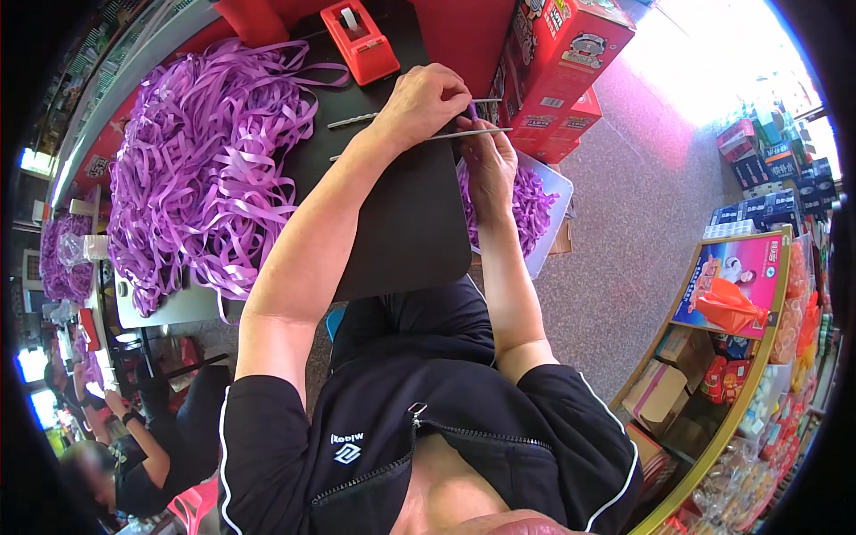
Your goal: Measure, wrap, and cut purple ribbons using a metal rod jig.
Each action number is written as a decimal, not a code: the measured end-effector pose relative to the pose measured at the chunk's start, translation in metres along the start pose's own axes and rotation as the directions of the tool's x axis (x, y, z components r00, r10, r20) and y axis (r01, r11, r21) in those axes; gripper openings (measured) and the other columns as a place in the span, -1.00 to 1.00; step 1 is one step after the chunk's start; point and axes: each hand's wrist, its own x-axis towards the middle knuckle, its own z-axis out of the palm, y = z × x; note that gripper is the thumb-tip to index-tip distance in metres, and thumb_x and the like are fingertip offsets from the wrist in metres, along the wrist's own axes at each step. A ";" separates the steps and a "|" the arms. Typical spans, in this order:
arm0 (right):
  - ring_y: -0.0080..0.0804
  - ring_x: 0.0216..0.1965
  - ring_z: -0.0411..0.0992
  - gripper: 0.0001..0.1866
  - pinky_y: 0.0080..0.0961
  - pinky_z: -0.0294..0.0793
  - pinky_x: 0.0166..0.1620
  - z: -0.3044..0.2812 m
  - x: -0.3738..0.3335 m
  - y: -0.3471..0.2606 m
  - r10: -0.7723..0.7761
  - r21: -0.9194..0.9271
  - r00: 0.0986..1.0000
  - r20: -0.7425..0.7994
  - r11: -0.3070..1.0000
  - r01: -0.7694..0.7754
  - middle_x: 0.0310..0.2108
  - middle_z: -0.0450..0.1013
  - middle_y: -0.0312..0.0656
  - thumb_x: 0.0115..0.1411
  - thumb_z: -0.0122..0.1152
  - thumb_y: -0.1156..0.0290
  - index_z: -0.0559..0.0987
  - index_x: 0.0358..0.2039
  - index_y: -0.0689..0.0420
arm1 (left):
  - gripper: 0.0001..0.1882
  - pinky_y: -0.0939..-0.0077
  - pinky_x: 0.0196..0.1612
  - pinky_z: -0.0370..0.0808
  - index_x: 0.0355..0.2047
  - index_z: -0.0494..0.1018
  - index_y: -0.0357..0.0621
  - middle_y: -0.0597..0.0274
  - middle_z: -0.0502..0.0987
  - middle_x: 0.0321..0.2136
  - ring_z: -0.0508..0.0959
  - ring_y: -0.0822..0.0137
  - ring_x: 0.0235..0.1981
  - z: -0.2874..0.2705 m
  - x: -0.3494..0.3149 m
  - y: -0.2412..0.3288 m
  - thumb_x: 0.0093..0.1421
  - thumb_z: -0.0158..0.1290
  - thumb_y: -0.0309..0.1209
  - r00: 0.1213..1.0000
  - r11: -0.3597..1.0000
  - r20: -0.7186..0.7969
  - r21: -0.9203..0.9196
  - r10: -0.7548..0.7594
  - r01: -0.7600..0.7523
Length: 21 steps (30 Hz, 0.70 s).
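Two thin metal rods [356, 119] reach sideways past the right edge of the black tabletop [401, 232]. A short piece of purple ribbon [473, 111] shows at the upper rod, between my hands. My left hand [426, 102] lies over the rods, its thumb and fingers pinched together at the ribbon. From below, my right hand [491, 165] comes up with its fingertips closed around the ribbon near the rods; parts of those fingers are hidden. Left of my left arm is a big tangled heap of purple ribbon [209, 169].
Under my right forearm, a pale tray [555, 192] holds many small purple ribbon pieces. A red tape dispenser [361, 40] stands at the table's far side, with red boxes [566, 53] beyond my right hand. Shelves of goods line the right; another person [134, 455] sits at lower left.
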 end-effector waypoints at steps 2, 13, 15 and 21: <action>-0.69 -0.38 0.41 -0.80 -0.78 0.37 -0.28 0.000 0.000 -0.006 -0.007 -0.035 1.000 0.000 0.999 0.007 -0.28 0.56 -0.20 0.26 0.15 0.36 0.56 -0.20 0.21 | -0.75 0.40 -0.06 0.44 -0.32 0.57 -0.28 0.08 0.55 -0.19 0.54 0.16 -0.14 -0.001 0.000 0.001 0.10 0.11 -0.33 1.000 1.000 0.000 0.022 -0.001 0.001; -0.65 -0.44 0.37 -0.76 -0.66 0.33 -0.35 -0.005 0.041 -0.034 -0.133 -0.748 0.951 0.278 0.592 0.301 -0.46 0.50 -0.34 0.17 0.22 0.35 0.61 -0.23 0.24 | -0.77 0.38 -0.06 0.43 -0.33 0.57 -0.23 0.11 0.56 -0.21 0.53 0.16 -0.13 0.002 0.000 -0.004 0.09 0.13 -0.32 1.000 0.997 -0.016 0.072 0.004 -0.003; -0.68 -0.45 0.35 -0.76 -0.68 0.32 -0.36 -0.005 0.037 -0.033 -0.094 -0.714 0.964 0.248 0.655 0.248 -0.49 0.49 -0.37 0.17 0.24 0.33 0.61 -0.26 0.25 | -0.77 0.37 -0.04 0.42 -0.33 0.58 -0.22 0.12 0.56 -0.20 0.52 0.17 -0.12 0.001 -0.001 -0.002 0.09 0.13 -0.32 1.000 0.998 -0.009 0.060 -0.001 0.002; -0.75 -0.47 0.31 -0.73 -0.74 0.27 -0.41 -0.013 0.030 -0.015 -0.063 -0.588 0.979 0.194 0.792 0.168 -0.52 0.47 -0.40 0.18 0.25 0.28 0.62 -0.28 0.27 | -0.76 0.35 -0.03 0.41 -0.31 0.59 -0.18 0.13 0.55 -0.17 0.51 0.16 -0.10 0.001 -0.001 -0.004 0.11 0.11 -0.29 0.998 0.995 -0.010 0.083 0.060 -0.059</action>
